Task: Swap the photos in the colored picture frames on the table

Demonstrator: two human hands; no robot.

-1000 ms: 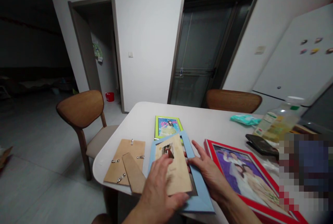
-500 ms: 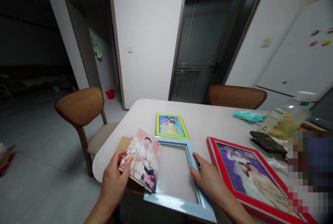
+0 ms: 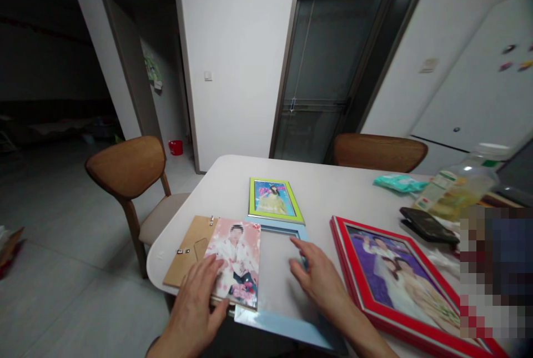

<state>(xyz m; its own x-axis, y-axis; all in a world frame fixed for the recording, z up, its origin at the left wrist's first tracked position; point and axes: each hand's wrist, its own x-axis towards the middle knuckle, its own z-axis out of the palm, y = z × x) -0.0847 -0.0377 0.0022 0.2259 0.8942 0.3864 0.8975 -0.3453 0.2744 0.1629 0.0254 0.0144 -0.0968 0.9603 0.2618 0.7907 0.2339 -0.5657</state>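
Observation:
My left hand (image 3: 199, 297) rests with spread fingers on the lower left of a pink photo print (image 3: 239, 261). The print lies on a brown backing board (image 3: 189, 247) with small metal clips, and its right side overlaps a light blue picture frame (image 3: 283, 322). Through the frame's opening the white tabletop shows. My right hand (image 3: 318, 272) hovers over the frame's right side with thumb and index finger apart, nothing between them. Behind the blue frame lies a small lime green framed picture (image 3: 275, 202). A large red framed wedding photo (image 3: 400, 280) lies to the right.
The white table (image 3: 333, 191) has rounded corners. On its right stand a plastic bottle (image 3: 458, 186) of yellowish liquid, a black wallet-like object (image 3: 428, 226) and a teal packet (image 3: 400, 183). Wooden chairs stand at the left (image 3: 129, 169) and far side (image 3: 381, 152).
The photo print, tilted in my left hand before, now lies flatter, and the left fingers have spread over it. More of the brown board shows. My right hand has come off the frame's edge, moving left.

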